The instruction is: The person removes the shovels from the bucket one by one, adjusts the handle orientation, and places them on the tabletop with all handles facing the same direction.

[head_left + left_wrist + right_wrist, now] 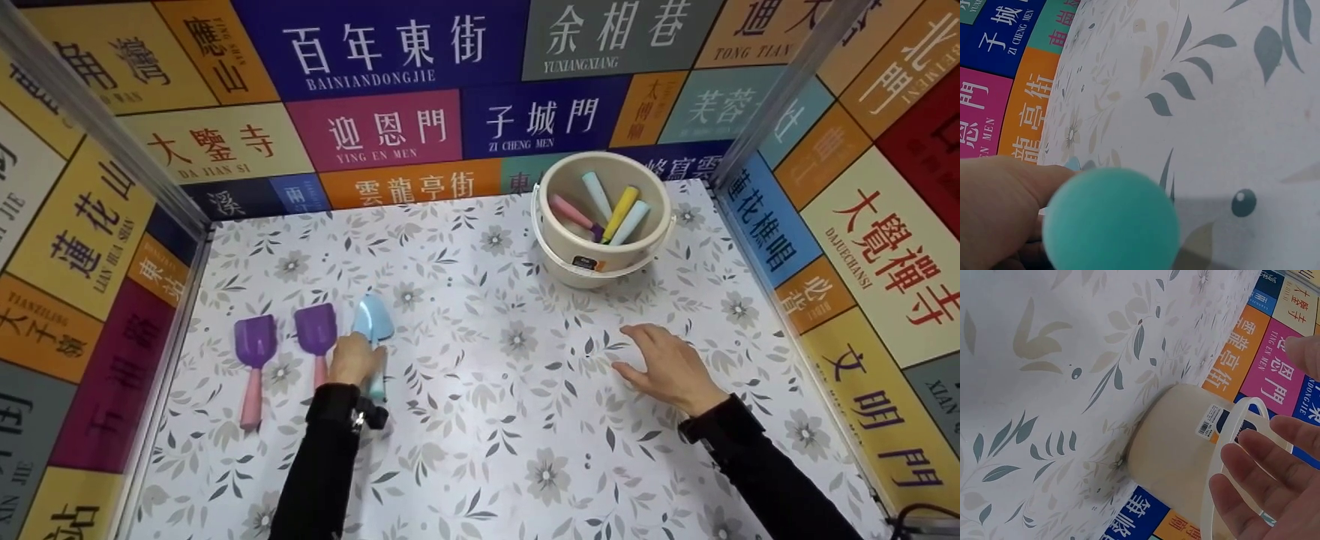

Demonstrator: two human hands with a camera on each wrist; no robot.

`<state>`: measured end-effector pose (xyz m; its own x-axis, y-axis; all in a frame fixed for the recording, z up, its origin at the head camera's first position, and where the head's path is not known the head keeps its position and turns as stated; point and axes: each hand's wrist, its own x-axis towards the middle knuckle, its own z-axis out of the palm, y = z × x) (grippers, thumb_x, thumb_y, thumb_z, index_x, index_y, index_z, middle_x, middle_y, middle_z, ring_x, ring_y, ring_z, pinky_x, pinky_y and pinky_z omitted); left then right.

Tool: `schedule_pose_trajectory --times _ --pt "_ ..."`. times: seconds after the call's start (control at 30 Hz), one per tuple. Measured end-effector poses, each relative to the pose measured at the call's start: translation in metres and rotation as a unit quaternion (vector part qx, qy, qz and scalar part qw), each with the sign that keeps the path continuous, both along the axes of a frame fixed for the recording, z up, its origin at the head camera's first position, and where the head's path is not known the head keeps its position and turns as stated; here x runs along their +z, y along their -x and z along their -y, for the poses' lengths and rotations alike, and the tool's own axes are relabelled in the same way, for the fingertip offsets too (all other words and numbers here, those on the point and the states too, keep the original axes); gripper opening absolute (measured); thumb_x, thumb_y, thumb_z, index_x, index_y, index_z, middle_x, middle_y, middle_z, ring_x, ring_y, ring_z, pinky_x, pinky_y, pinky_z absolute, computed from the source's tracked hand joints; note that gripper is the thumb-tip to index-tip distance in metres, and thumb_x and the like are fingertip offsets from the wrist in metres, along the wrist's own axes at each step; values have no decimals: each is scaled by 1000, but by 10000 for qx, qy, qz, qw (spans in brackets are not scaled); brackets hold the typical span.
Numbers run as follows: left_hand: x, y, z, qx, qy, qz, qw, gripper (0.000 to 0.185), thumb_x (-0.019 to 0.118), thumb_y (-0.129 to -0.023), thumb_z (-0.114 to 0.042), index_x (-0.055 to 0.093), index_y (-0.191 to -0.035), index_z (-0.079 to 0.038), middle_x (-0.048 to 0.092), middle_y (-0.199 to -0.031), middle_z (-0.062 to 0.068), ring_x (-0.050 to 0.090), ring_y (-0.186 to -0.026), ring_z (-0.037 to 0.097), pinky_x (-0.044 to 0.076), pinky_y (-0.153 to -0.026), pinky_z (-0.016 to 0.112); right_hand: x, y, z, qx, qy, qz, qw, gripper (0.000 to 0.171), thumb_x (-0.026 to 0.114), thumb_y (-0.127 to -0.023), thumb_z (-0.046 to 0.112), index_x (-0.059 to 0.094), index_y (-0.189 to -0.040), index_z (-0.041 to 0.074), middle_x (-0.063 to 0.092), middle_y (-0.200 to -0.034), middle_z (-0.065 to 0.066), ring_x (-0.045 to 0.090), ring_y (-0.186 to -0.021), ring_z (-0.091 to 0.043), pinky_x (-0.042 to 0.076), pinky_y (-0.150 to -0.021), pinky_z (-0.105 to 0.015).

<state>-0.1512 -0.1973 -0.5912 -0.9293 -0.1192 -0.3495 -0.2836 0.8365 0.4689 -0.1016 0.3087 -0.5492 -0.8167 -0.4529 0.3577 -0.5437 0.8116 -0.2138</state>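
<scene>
while the blue scoop (373,319) is gripped at its handle by the l hand (355,360), at 9 o'clock of the table (480,420) beside 2 purple scoops (316,328) | step judged: pickup | r hand (667,367) flat, fingers spread, nothing held | bucket (604,259) at 1 o'clock, handles inside | next judged: lift & carry w/ firm hold

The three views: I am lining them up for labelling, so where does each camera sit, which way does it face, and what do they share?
Head: worn high, looking forward and down at the floral table; shows both black sleeves, left hand gripping the blue scoop, right hand open.
Left wrist: low behind the left hand, facing along the table; scoop handle end fills the foreground.
Right wrist: behind the spread right-hand fingers, facing the cream bucket.
Shared: head and right wrist both show the bucket.
</scene>
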Motion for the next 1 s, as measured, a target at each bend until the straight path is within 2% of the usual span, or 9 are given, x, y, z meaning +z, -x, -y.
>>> schedule_pose_trajectory --times 0.2,0.4,0.63,1.0 --pt "0 0 0 -25 48 -158 9999 33 64 -98 -24 66 -86 7 72 -97 31 70 -87 40 59 -87 55 1 1 -1 -46 29 50 10000 55 89 -81 23 65 -123 -3 71 -110 -22 70 -93 -41 60 -73 -54" --pt "0 0 1 10 36 -19 10000 34 65 -99 -26 66 -89 7 71 -96 29 66 -80 34 60 -81 52 1 1 -1 -11 10 12 10000 54 88 -82 23 65 -124 -2 70 -109 -22 70 -93 -41 60 -72 -53" --pt "-2 -1 0 -11 119 209 9997 39 62 -102 -29 67 -96 9 71 -101 30 68 -85 35 60 -85 51 1 0 -3 8 -50 -48 10000 54 88 -81 22 65 -123 -3 70 -107 -22 70 -90 -40 59 -70 -52" --pt "-6 -5 -1 8 177 -16 9998 46 64 -101 -31 67 -109 14 72 -105 33 72 -92 42 61 -84 54 3 -1 -4 -45 -51 62 10000 54 88 -81 21 65 -124 -2 70 -108 -22 70 -91 -40 59 -72 -53"
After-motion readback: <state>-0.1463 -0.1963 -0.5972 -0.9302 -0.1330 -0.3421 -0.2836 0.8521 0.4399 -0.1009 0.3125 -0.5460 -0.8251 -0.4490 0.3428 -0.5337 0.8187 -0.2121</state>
